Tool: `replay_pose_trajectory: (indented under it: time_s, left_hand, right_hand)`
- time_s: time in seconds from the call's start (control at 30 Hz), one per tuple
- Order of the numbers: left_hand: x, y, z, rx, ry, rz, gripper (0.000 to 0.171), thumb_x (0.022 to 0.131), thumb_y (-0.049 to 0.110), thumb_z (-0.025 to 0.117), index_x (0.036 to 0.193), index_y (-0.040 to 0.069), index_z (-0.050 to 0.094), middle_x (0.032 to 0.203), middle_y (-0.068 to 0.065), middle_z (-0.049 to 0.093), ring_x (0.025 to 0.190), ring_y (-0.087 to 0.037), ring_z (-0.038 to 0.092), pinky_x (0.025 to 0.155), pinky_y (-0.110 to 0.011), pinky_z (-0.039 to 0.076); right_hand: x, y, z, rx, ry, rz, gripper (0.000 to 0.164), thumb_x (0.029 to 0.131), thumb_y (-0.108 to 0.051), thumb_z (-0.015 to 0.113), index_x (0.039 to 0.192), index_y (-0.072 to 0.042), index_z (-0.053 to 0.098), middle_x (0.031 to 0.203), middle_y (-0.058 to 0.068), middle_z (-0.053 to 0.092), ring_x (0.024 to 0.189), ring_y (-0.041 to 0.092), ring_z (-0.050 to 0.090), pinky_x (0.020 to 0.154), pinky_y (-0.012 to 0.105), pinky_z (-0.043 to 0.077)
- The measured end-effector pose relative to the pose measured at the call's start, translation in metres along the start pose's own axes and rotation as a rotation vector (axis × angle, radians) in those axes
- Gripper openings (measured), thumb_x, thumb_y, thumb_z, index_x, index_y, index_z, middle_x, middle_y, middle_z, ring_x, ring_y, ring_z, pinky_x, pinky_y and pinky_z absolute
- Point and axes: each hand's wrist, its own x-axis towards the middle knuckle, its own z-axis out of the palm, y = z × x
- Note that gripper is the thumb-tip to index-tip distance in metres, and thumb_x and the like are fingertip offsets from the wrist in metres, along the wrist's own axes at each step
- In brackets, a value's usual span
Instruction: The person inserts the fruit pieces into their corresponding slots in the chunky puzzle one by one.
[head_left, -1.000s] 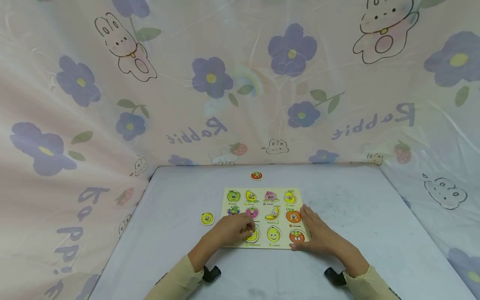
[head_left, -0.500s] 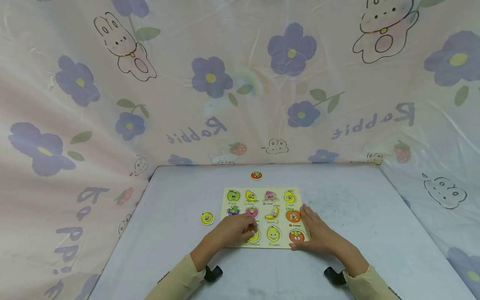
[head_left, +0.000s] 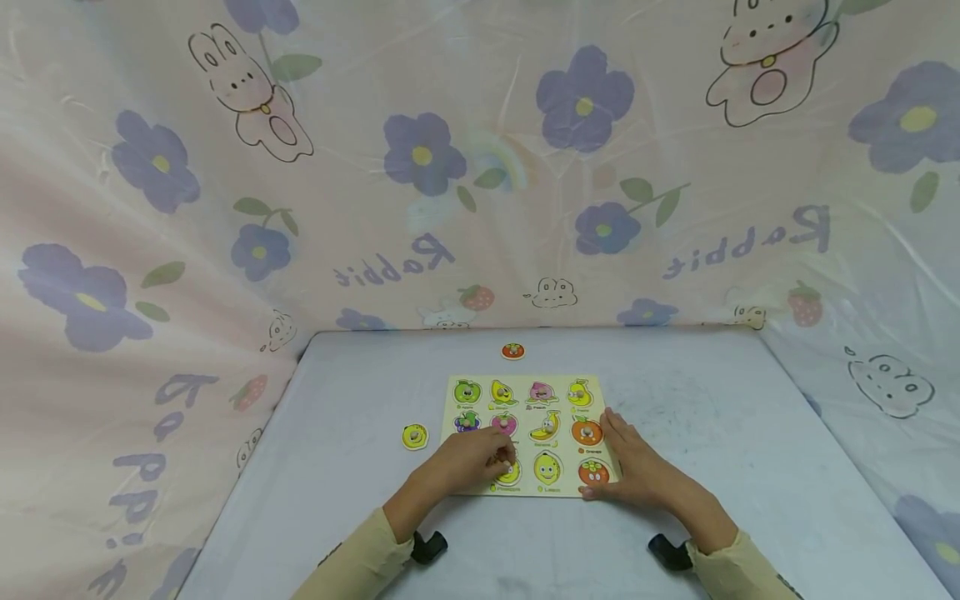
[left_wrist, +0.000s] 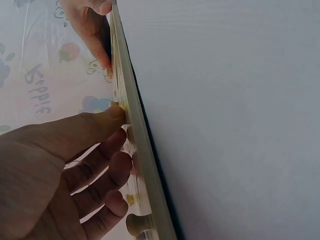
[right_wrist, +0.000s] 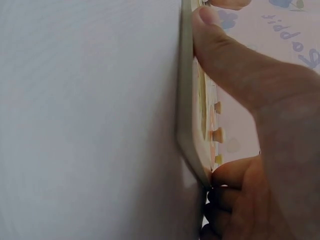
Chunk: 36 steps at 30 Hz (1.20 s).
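A cream fruit puzzle board lies on the table with several knobbed fruit pieces in it. My left hand reaches over its near left part and pinches a yellow pineapple piece, whose top is hidden under the fingers. In the left wrist view the thumb and index finger meet low at the board's face. My right hand rests along the board's right side, fingers stretched along that edge and thumb against the near edge. Beside the pineapple, the lemon spot and tomato spot show no knobs.
A loose lemon piece lies left of the board, and a loose tomato piece lies beyond it. The white table is bounded by a patterned curtain at the back and sides. A black wrist mount sits under the left sleeve.
My left hand and the pineapple piece have shifted slightly to the right on the board over the first half second, then stayed nearly still. My right hand has not moved.
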Motion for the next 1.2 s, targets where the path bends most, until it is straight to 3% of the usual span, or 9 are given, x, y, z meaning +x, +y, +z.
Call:
replay_pose_trajectory:
  time_s: [0.37, 0.6, 0.87, 1.2]
  left_hand:
    - [-0.003, 0.0, 0.0, 0.022, 0.017, -0.035, 0.011, 0.1, 0.026, 0.078, 0.11, 0.024, 0.074, 0.096, 0.016, 0.065, 0.083, 0.002, 0.055, 0.074, -0.023, 0.049]
    - [-0.011, -0.005, -0.004, 0.061, 0.02, -0.058, 0.013, 0.099, 0.025, 0.08, 0.112, 0.024, 0.078, 0.098, 0.017, 0.068, 0.086, 0.002, 0.059, 0.077, -0.024, 0.052]
    - [-0.024, -0.018, -0.014, 0.033, 0.089, -0.083, 0.01, 0.101, 0.029, 0.078, 0.11, 0.025, 0.079, 0.098, 0.017, 0.069, 0.087, 0.0, 0.06, 0.076, -0.025, 0.053]
    - [-0.045, -0.04, -0.029, -0.025, 0.178, -0.192, 0.01, 0.1, 0.031, 0.079, 0.109, 0.026, 0.075, 0.1, 0.016, 0.068, 0.077, -0.003, 0.055, 0.068, -0.026, 0.048]
  right_hand:
    - [0.001, 0.002, 0.0, -0.017, 0.002, 0.005, 0.141, 0.074, -0.068, 0.091, 0.165, 0.011, 0.019, 0.175, 0.03, 0.014, 0.159, 0.052, 0.017, 0.124, 0.067, 0.024]
    - [0.001, 0.002, 0.002, -0.018, 0.002, 0.009, 0.141, 0.073, -0.069, 0.091, 0.165, 0.011, 0.019, 0.175, 0.03, 0.014, 0.159, 0.053, 0.017, 0.123, 0.067, 0.025]
    - [0.001, 0.002, 0.002, -0.017, 0.001, 0.007, 0.142, 0.073, -0.069, 0.091, 0.165, 0.011, 0.019, 0.175, 0.03, 0.014, 0.159, 0.053, 0.017, 0.124, 0.067, 0.024]
    - [0.001, 0.002, 0.002, -0.007, 0.0, 0.003, 0.143, 0.073, -0.07, 0.09, 0.165, 0.012, 0.018, 0.175, 0.03, 0.013, 0.159, 0.054, 0.015, 0.124, 0.068, 0.022]
